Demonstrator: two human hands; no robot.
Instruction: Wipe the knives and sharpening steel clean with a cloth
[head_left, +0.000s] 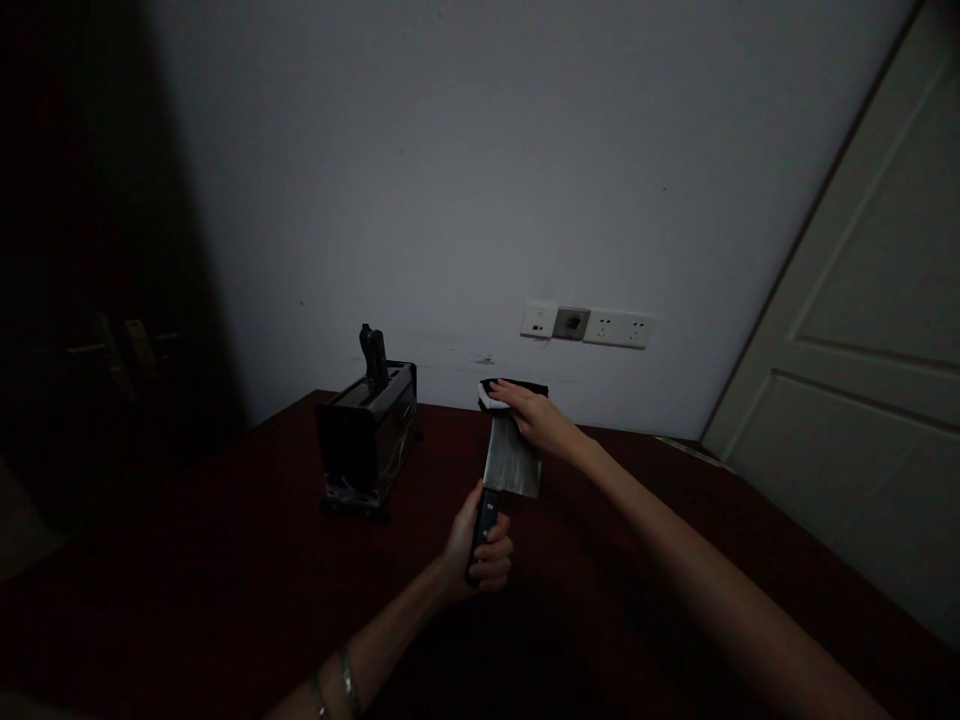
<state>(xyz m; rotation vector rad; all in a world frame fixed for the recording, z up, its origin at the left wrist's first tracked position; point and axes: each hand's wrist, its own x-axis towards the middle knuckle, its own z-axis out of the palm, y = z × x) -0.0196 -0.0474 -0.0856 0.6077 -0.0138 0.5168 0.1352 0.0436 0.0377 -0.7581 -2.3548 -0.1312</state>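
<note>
My left hand (480,550) is wrapped round the black riveted handle of a cleaver (511,462). The wide metal blade points away from me, toward the wall. At its far end my right hand (536,415) grips a black-and-white cloth (495,402), fingers lying over it and the cloth against the blade. The far edge of the blade is hidden by the cloth and the right hand. To the left, a dark knife block (367,430) stands on the table, with dark handles (373,355) sticking up from its top.
The dark red table (247,530) reaches back to a pale wall (450,200). A row of wall sockets (619,329) is set low in that wall. A white panelled door (870,380) stands on the right. The room is dim, and the left side is nearly black.
</note>
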